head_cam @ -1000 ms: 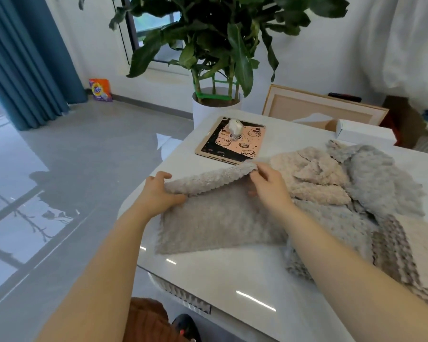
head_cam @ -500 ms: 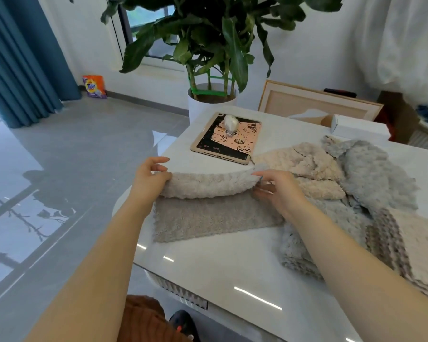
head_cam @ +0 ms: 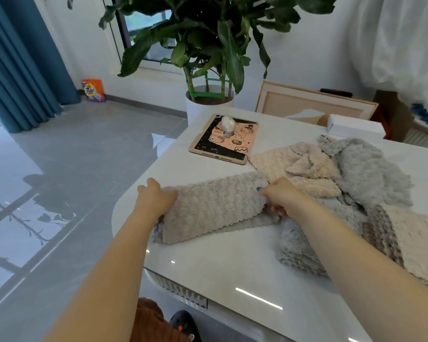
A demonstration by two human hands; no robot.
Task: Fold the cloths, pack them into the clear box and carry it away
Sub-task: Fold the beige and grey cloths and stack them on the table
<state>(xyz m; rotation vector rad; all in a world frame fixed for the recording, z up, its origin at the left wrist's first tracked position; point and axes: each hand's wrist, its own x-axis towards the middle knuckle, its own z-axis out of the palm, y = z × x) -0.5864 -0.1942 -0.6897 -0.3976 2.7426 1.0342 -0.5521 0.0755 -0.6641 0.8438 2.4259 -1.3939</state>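
Grey tile floor [head_cam: 72,156], teal curtain [head_cam: 17,65], wht wall [head_cam: 307,53], potted plant [head_cam: 208,33]

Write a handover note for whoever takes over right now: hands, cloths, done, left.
Left hand: grips the left end of the taupe fluffy cloth.
Right hand: pinches its right end.
The cloth lies on the white table, its top layer doubled over the lower one.
Done: one fold on this cloth.
Left: finish folding it, then fold the cream fluffy cloth and the grey fluffy cloth, both crumpled to its right. The clear box is not in view, so packing status is unknown.
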